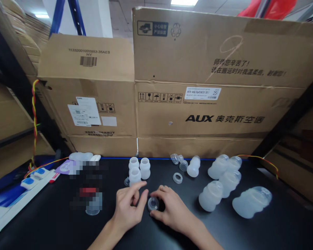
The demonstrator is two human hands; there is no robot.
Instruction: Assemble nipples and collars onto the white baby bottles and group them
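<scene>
In my right hand [169,208] is a small translucent round piece, which looks like a bottle nipple in its collar ring [153,204]; thumb and fingers grip its sides just above the black table. My left hand [130,204] is close by on the left, index finger stretched out and thumb apart, with nothing visible between them. Beyond it stand three open white bottles [145,169], one partly hidden by my fingers. A small clear part [126,181] lies beside them. A loose collar ring [177,178] lies behind my right hand.
Several capped frosted bottles [210,196] lie on the right, with another bottle [193,166] farther back. Clear caps [183,165] lie near the cardboard wall [161,118]. A blurred-out item with a clear base [93,210] and a power strip [33,182] are on the left.
</scene>
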